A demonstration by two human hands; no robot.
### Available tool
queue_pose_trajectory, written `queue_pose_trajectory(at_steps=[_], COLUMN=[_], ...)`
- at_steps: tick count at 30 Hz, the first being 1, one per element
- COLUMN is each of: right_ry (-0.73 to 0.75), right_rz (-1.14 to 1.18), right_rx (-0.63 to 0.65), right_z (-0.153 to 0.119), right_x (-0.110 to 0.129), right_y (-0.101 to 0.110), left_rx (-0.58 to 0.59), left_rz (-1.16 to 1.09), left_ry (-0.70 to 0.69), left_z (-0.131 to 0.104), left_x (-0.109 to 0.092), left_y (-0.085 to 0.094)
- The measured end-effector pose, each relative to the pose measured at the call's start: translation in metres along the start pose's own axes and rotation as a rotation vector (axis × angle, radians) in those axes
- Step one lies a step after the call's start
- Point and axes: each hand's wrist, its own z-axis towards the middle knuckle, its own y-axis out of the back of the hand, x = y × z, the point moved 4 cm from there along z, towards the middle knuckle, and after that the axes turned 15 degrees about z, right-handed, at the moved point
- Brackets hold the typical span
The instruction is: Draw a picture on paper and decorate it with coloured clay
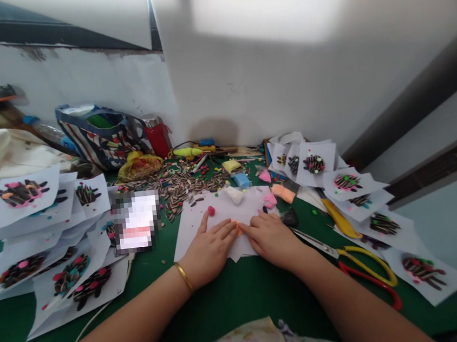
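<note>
White paper sheets point(188, 235) lie in front of me on the green table. On them is a small piece of orange modelling clay point(238, 228), partly covered by my fingertips. My left hand point(211, 249) rests palm down with its fingers stretched out, their tips at the clay's left edge. A pink-red clay ball point(211, 211) sits by its outermost finger. My right hand point(274, 237) is curled, its index fingertip pressing on the orange clay from the right. White clay point(235, 194), pink clay point(270, 200) and a larger orange lump point(283, 192) lie just beyond.
Scissors point(335, 252) and a yellow-handled cutter point(341, 216) lie right. Papers with seed-and-clay figures stack at left point(59, 210) and right point(346, 186). Loose striped seeds point(176, 184) spread behind the sheets. A phone point(138, 221) with a cable, a bag point(100, 133) and a red flask point(157, 137) stand left.
</note>
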Motion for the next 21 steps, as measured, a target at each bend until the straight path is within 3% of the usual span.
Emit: queue_pose_trajectory(at_steps=[16, 21], right_ry=[-0.052, -0.065], right_rz=[0.096, 0.153], right_rx=[-0.037, -0.085], right_z=[0.0084, 0.0085], right_x=[-0.0030, -0.0067], right_y=[-0.0066, -0.0042], left_rx=[0.043, 0.005], left_rz=[-0.072, -0.033], left_ry=[0.040, 0.095], left_z=[0.0014, 0.0001], left_x=[0.0036, 0.0079], left_y=[0.0017, 0.0043])
